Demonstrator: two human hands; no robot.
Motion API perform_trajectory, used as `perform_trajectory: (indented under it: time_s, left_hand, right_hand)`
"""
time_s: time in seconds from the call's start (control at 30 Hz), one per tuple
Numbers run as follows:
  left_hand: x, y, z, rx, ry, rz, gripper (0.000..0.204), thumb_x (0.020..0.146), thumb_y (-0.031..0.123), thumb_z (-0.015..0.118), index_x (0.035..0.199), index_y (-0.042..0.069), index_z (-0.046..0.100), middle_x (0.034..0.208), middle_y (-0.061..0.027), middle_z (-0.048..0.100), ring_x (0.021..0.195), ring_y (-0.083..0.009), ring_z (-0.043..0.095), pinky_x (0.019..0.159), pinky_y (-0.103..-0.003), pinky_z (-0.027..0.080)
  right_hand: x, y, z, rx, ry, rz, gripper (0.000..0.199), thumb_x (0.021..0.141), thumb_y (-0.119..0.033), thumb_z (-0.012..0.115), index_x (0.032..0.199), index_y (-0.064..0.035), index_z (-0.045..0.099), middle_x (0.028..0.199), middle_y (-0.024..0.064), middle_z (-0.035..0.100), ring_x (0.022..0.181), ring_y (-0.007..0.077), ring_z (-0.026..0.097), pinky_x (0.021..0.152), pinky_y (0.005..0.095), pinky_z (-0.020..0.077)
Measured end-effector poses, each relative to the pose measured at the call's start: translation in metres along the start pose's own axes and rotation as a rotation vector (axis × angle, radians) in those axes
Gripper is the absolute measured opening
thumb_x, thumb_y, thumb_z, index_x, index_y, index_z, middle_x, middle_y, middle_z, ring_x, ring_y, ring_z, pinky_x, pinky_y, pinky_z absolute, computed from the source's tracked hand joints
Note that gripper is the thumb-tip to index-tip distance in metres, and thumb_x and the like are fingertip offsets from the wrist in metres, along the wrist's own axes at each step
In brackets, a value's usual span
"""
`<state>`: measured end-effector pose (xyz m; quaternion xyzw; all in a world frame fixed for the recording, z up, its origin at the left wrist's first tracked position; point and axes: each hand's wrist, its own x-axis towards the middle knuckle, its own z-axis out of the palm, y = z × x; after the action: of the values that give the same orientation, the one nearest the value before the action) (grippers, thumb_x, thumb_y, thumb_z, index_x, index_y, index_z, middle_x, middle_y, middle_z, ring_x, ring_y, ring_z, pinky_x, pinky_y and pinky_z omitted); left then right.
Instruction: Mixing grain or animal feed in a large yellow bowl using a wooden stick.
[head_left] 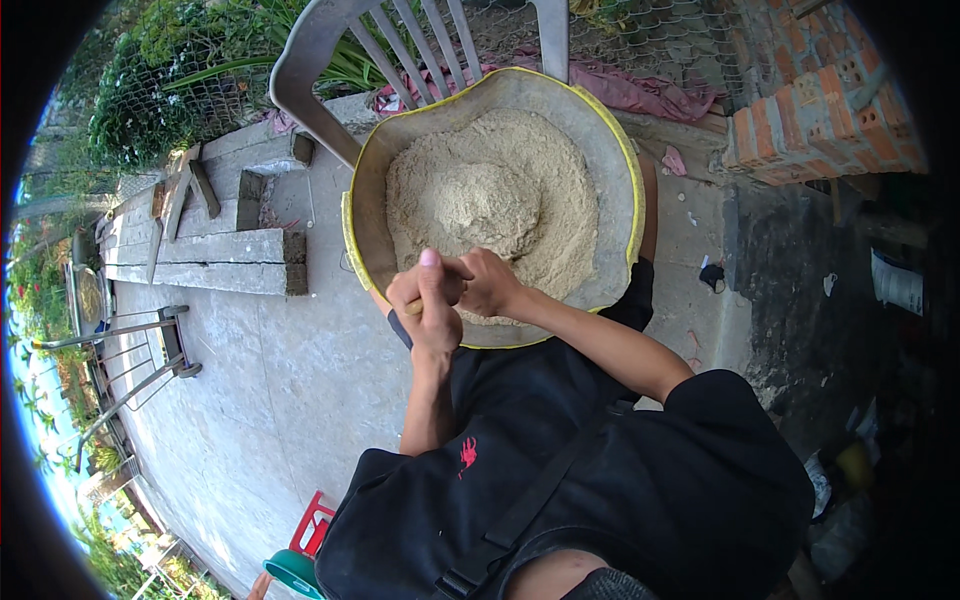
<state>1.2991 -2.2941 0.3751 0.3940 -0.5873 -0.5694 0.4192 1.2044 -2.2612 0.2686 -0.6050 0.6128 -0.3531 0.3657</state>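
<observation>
Yellow edging runs round the rim of a wide grey tub [618, 185], and inside lies a bed of pale, crumbly meal [490, 195], heaped in the middle with a shallow trough curving round the mound. The tub stands just in front of the person's lap, before the slatted back of a grey chair [296, 90]. Over its near side the two hands meet: the left hand [432, 308] is curled round a tan piece [413, 307], perhaps the end of a handle, with its thumb pointing up. The right hand [488, 282] is pressed close beside it, knuckles bent – whether it shares that hold or grips anything else, I cannot tell

I would judge the step in hand to be working the meal by hand, perhaps with a short tool. A next move of that kind would call for a firm hold and a low, steady stroke, so that the loose meal stays inside the rim

Much is out of sight: the fingertips, most of the tan piece and whatever lies under the hands. The chair's seat and the tub's underside are covered too – so what bears the tub is unclear. At the lower edge a red chair [314, 523] and a green basin [293, 572] are partly cut off
</observation>
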Motion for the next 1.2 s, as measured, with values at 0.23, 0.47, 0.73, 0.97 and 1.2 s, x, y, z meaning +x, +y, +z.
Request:
perform_trajectory:
  time_s: [0.23, 0.47, 0.73, 0.97, 1.2]
  left_hand:
    - [0.000, 0.024, -0.033, 0.222, 0.245, 0.240, 0.055, 0.103, 0.027, 0.041, 0.064, -0.007, 0.061, 0.047, -0.0041, 0.049, 0.039, -0.0063, 0.038, 0.041, -0.022, 0.031]
    - [0.012, 0.002, -0.027, 0.393, 0.082, 0.477, 0.048, 0.099, 0.021, 0.043, 0.064, -0.004, 0.063, 0.045, -0.0026, 0.043, 0.040, -0.0089, 0.039, 0.043, -0.027, 0.026]
    - [-0.005, 0.006, 0.021, 0.202, -0.262, 0.393, 0.042, 0.097, 0.017, 0.046, 0.064, -0.005, 0.060, 0.053, -0.0087, 0.053, 0.041, -0.0142, 0.044, 0.043, -0.028, 0.032]
    - [-0.026, 0.026, 0.038, -0.209, -0.303, 0.599, 0.031, 0.090, 0.006, 0.043, 0.066, -0.006, 0.058, 0.056, -0.0096, 0.056, 0.040, -0.0204, 0.047, 0.043, -0.033, 0.039]
    - [-0.034, 0.029, 0.045, -0.197, -0.536, 0.524, 0.027, 0.088, 0.002, 0.043, 0.065, -0.004, 0.056, 0.058, -0.0109, 0.057, 0.046, -0.0235, 0.053, 0.047, -0.034, 0.044]
  right_hand:
    - [0.049, -0.039, 0.035, 0.207, -0.053, -0.302, 0.017, 0.073, -0.023, 0.062, 0.078, -0.0067, 0.059, 0.064, 0.0184, 0.060, 0.059, 0.0378, 0.060, 0.051, 0.0444, 0.0458]
    - [0.064, -0.028, 0.019, 0.377, 0.022, -0.420, 0.030, 0.079, -0.030, 0.066, 0.073, -0.0023, 0.055, 0.061, 0.0124, 0.057, 0.052, 0.0316, 0.055, 0.048, 0.0379, 0.0388]
    - [-0.002, 0.004, -0.013, 0.188, -0.018, -0.278, 0.022, 0.067, -0.022, 0.066, 0.067, -0.0033, 0.056, 0.064, 0.0174, 0.059, 0.060, 0.0386, 0.058, 0.053, 0.0436, 0.0456]
    - [-0.039, -0.031, -0.064, 0.030, 0.078, -0.149, 0.035, 0.086, -0.018, 0.063, 0.060, -0.0023, 0.047, 0.053, 0.0150, 0.052, 0.047, 0.0348, 0.052, 0.046, 0.0429, 0.0396]
    - [-0.074, -0.033, -0.078, -0.066, 0.129, -0.077, 0.035, 0.089, -0.017, 0.061, 0.061, -0.0024, 0.046, 0.052, 0.0154, 0.048, 0.047, 0.0342, 0.051, 0.045, 0.0439, 0.0374]
